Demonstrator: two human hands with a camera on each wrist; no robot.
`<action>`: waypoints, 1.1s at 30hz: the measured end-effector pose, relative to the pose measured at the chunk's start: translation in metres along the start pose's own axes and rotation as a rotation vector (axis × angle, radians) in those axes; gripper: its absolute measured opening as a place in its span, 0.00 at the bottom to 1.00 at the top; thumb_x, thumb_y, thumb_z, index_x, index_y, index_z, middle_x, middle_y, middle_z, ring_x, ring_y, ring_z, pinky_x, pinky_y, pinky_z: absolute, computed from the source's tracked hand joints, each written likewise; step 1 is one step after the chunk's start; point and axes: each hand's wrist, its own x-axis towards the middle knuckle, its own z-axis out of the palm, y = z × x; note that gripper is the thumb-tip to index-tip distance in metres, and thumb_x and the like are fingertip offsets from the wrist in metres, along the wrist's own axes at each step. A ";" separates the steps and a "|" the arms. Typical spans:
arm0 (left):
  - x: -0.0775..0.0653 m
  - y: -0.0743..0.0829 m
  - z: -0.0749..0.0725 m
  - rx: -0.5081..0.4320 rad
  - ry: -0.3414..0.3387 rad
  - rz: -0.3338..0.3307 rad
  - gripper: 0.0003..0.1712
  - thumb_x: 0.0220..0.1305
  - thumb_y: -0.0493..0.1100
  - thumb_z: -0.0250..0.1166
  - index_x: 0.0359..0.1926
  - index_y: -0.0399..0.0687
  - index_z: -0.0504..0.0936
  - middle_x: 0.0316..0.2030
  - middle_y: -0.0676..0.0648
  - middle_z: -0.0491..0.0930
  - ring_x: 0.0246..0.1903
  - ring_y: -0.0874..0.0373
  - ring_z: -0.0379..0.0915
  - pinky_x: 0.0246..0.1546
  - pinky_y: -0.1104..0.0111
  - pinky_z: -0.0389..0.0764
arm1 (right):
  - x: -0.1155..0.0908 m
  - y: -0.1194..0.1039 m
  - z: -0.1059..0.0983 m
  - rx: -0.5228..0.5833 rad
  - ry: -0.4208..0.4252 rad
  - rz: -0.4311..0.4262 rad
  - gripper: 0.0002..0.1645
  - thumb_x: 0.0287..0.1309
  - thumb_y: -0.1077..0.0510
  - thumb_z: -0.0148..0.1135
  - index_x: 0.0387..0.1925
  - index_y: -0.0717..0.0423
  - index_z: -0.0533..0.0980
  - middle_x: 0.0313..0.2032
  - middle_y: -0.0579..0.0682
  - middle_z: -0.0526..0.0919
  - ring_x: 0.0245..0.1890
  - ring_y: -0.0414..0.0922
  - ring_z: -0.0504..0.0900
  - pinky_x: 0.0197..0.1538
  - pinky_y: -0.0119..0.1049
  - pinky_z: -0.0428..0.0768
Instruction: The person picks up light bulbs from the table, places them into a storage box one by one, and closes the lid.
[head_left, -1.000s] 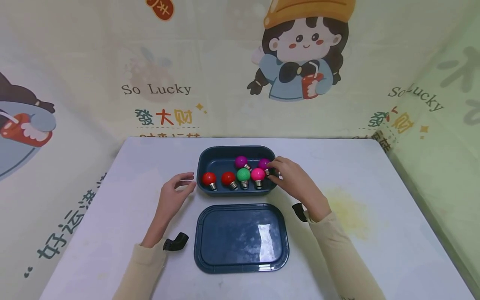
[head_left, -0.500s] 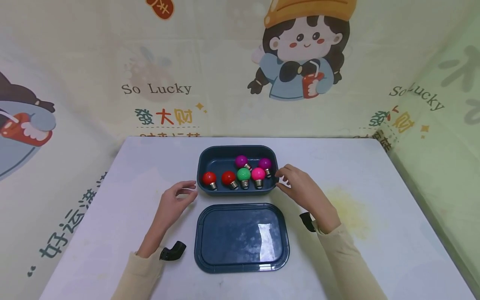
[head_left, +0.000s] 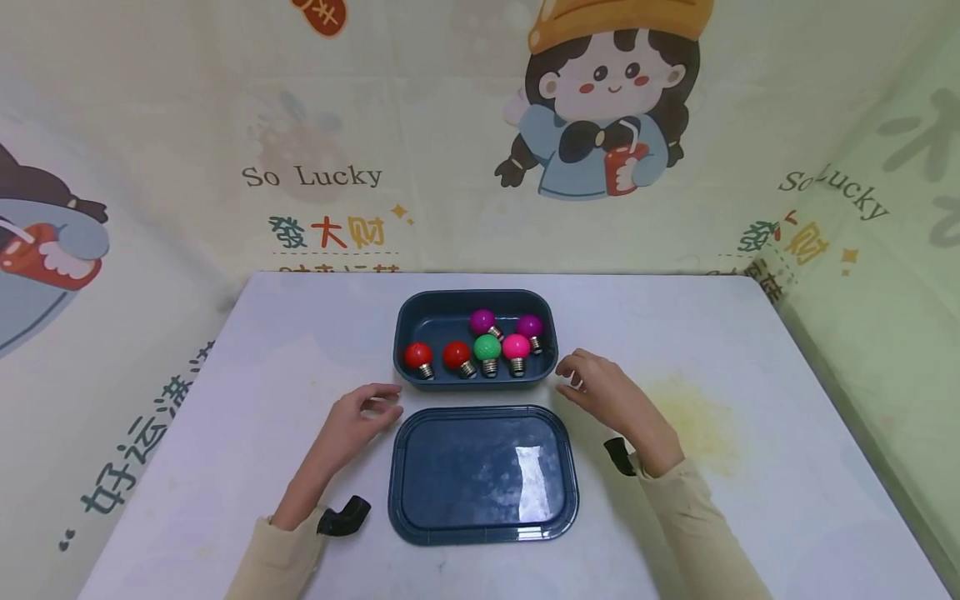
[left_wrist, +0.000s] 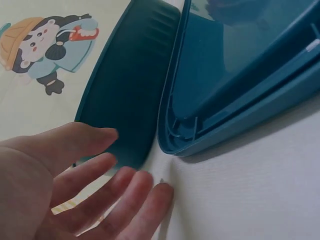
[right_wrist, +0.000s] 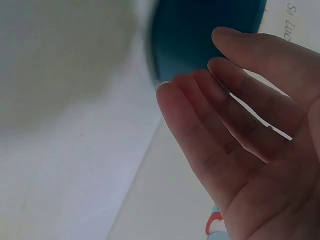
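Observation:
A dark blue box (head_left: 420,308) on the white table holds several light bulbs: two red bulbs (head_left: 457,356), a green bulb (head_left: 487,347), a pink bulb (head_left: 516,347) and two purple bulbs (head_left: 529,326). In front of it lies a matching flat lid (head_left: 480,475). My left hand (head_left: 360,425) is between the box's near left corner and the lid's far left corner, fingers relaxed around nothing. Just off the box's right end, my right hand (head_left: 600,387) holds nothing, its fingers loosely bent. The right wrist view shows its fingertips (right_wrist: 170,95) overlapping the box wall.
The white table (head_left: 750,375) extends to both sides of the box and lid. A patterned cloth (head_left: 450,125) hangs behind it and along the sides. A black wrist mount (head_left: 343,517) sits at the left cuff, another at the right cuff.
My right hand has let go of a purple bulb at the box's right end and drawn back right and nearer. My left hand has come down toward the lid's far left corner.

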 end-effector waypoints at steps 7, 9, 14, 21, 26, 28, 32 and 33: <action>-0.004 0.001 0.003 0.053 -0.020 -0.012 0.20 0.65 0.43 0.67 0.56 0.42 0.81 0.50 0.44 0.84 0.43 0.53 0.81 0.44 0.64 0.81 | 0.001 0.005 0.010 0.021 -0.102 0.050 0.12 0.58 0.62 0.69 0.42 0.65 0.82 0.36 0.53 0.84 0.34 0.46 0.82 0.41 0.41 0.84; -0.004 0.000 0.004 0.059 -0.024 -0.009 0.19 0.65 0.42 0.68 0.55 0.43 0.82 0.49 0.44 0.84 0.43 0.54 0.82 0.44 0.64 0.81 | 0.001 0.006 0.013 0.019 -0.122 0.047 0.12 0.59 0.62 0.69 0.43 0.65 0.83 0.36 0.53 0.84 0.34 0.46 0.82 0.41 0.40 0.84; -0.004 0.000 0.006 0.071 -0.048 0.003 0.17 0.65 0.41 0.68 0.54 0.42 0.83 0.47 0.45 0.85 0.41 0.56 0.82 0.43 0.65 0.81 | -0.001 0.007 0.018 0.037 -0.146 0.029 0.11 0.59 0.64 0.68 0.43 0.65 0.83 0.34 0.51 0.84 0.33 0.44 0.81 0.40 0.38 0.83; -0.005 0.005 0.010 0.098 -0.072 0.002 0.14 0.63 0.33 0.66 0.50 0.41 0.84 0.44 0.46 0.86 0.37 0.57 0.81 0.42 0.66 0.83 | -0.005 0.009 0.025 0.052 -0.161 0.015 0.07 0.59 0.64 0.67 0.39 0.61 0.86 0.33 0.48 0.84 0.33 0.43 0.81 0.41 0.38 0.83; -0.007 0.008 0.012 0.130 -0.075 -0.020 0.15 0.62 0.31 0.65 0.50 0.42 0.84 0.43 0.47 0.86 0.36 0.58 0.79 0.41 0.65 0.84 | -0.006 0.008 0.027 0.029 -0.155 -0.015 0.05 0.58 0.65 0.68 0.37 0.59 0.86 0.32 0.47 0.83 0.34 0.41 0.81 0.42 0.38 0.82; -0.007 0.009 0.012 0.143 -0.069 -0.015 0.16 0.61 0.30 0.65 0.50 0.42 0.84 0.42 0.47 0.86 0.36 0.58 0.79 0.42 0.64 0.84 | -0.007 0.007 0.028 0.020 -0.158 -0.020 0.05 0.58 0.65 0.69 0.37 0.58 0.86 0.32 0.46 0.83 0.33 0.40 0.80 0.42 0.38 0.82; -0.008 0.011 0.013 0.160 -0.062 0.002 0.17 0.59 0.28 0.65 0.49 0.40 0.84 0.40 0.47 0.86 0.35 0.58 0.79 0.41 0.63 0.84 | -0.007 0.005 0.029 0.014 -0.167 -0.002 0.06 0.57 0.66 0.69 0.38 0.58 0.86 0.33 0.46 0.83 0.34 0.40 0.80 0.42 0.37 0.83; -0.007 0.011 0.013 0.161 -0.061 0.004 0.17 0.58 0.27 0.65 0.49 0.40 0.84 0.40 0.47 0.86 0.34 0.59 0.78 0.41 0.63 0.84 | -0.007 0.004 0.029 0.010 -0.169 -0.001 0.06 0.57 0.66 0.69 0.38 0.58 0.86 0.33 0.47 0.83 0.34 0.40 0.80 0.43 0.38 0.83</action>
